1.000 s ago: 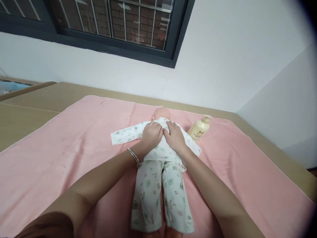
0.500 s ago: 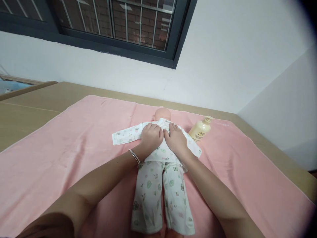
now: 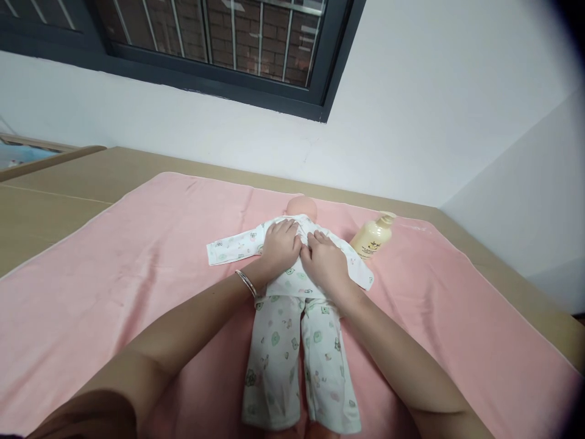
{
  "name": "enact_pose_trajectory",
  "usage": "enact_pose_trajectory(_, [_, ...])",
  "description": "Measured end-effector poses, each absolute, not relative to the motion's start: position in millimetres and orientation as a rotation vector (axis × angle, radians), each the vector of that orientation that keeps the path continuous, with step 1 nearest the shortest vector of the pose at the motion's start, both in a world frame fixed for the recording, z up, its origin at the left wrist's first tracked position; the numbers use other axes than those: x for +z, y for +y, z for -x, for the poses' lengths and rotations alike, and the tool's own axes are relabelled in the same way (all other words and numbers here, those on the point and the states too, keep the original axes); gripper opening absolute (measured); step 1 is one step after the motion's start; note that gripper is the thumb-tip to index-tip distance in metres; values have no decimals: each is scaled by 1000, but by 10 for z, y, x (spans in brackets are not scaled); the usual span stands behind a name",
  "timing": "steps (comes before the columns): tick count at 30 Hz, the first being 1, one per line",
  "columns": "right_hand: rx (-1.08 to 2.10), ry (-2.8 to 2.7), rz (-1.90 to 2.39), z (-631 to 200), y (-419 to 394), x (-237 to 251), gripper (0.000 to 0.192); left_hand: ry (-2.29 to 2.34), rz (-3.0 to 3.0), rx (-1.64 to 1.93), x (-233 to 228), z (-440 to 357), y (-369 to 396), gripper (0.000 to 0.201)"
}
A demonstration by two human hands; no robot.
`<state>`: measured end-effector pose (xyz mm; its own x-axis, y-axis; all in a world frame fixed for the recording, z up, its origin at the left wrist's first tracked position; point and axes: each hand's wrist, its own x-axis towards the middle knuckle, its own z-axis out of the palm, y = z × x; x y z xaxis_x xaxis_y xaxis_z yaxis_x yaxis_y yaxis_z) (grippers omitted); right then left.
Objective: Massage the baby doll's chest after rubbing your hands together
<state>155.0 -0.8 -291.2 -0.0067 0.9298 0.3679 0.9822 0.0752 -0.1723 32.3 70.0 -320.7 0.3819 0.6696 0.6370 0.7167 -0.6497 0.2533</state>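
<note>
A baby doll (image 3: pixel 301 208) lies stretched out with its head away from me, its face not in view. It wears a white printed top (image 3: pixel 292 283) and matching trousers (image 3: pixel 274 360). Flat on the upper left part of the top rests my left hand (image 3: pixel 280 247), fingers extended toward the doll's shoulder; a silver bangle (image 3: pixel 247 283) circles that wrist. Beside it, my right hand (image 3: pixel 325 259) lies on the upper right part, its fingers slightly bent over the cloth. The thumbs nearly meet at the middle. Neither hand grasps anything that I can see.
A pale yellow pump bottle (image 3: pixel 372 236) stands tilted in view by the doll's right-hand sleeve. Under everything is a pink sheet (image 3: pixel 173 238) on a wooden surface (image 3: pixel 132 163). A white wall (image 3: pixel 388 140) and a dark-framed window (image 3: pixel 315 103) lie beyond.
The fingers of my left hand have straightened and reach farther up the top. My right hand has drawn slightly back toward me, its fingers more bent.
</note>
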Motion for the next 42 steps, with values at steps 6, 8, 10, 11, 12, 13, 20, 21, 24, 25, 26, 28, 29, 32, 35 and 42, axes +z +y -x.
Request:
enact_pose_trajectory(6, [41,-1941,1809,-1765,247,-3003,53,-1104,2489,-1119,-3178,-304,632,27])
enact_pose_trajectory(8, [55,-1933,1779,-1825,307,-3027,55,-1122,2457,-1146,-3179,-312,612,27])
enact_pose_trajectory(10, [23,-1935,1767,-1836,312,-3034,55,-1149,2435,-1214,-3196,-321,604,24])
enact_pose_trajectory(11, [4,-1942,1766,-1822,294,-3028,55,-1173,2429,-1254,-3209,-324,606,21])
enact_pose_trajectory(12, [-15,-1949,1773,-1797,264,-3018,55,-1204,2423,-1290,-3223,-327,611,19])
enact_pose_trajectory(13, [-39,-1955,1790,-1763,226,-3004,54,-1242,2420,-1316,-3234,-328,619,19])
enact_pose_trajectory(20, [-345,-2037,1872,-1516,-37,-2899,38,-1421,2508,-1280,-3215,-336,658,32])
enact_pose_trajectory(21, [-346,-2043,1873,-1507,-51,-2885,35,-1428,2508,-1281,-3209,-337,657,32])
enact_pose_trajectory(24, [-283,-2029,1884,-1532,-50,-2852,30,-1424,2507,-1278,-3203,-341,653,32])
enact_pose_trajectory(25, [-253,-2017,1882,-1554,-35,-2850,30,-1418,2509,-1273,-3204,-341,653,32])
enact_pose_trajectory(26, [-220,-2003,1874,-1579,-13,-2856,30,-1408,2512,-1266,-3208,-341,655,31])
enact_pose_trajectory(28, [-149,-1978,1838,-1637,52,-2893,36,-1390,2515,-1257,-3217,-340,661,30])
enact_pose_trajectory(29, [-117,-1969,1813,-1666,92,-2921,40,-1380,2513,-1255,-3223,-340,664,30])
enact_pose_trajectory(32, [-43,-1957,1749,-1733,203,-3015,53,-1363,2508,-1265,-3241,-339,676,31])
enact_pose_trajectory(35, [-17,-1952,1732,-1754,255,-3068,57,-1364,2510,-1281,-3256,-337,684,33])
enact_pose_trajectory(42, [-9,-1938,1724,-1732,238,-3067,58,-1353,2507,-1300,-3258,-333,683,34])
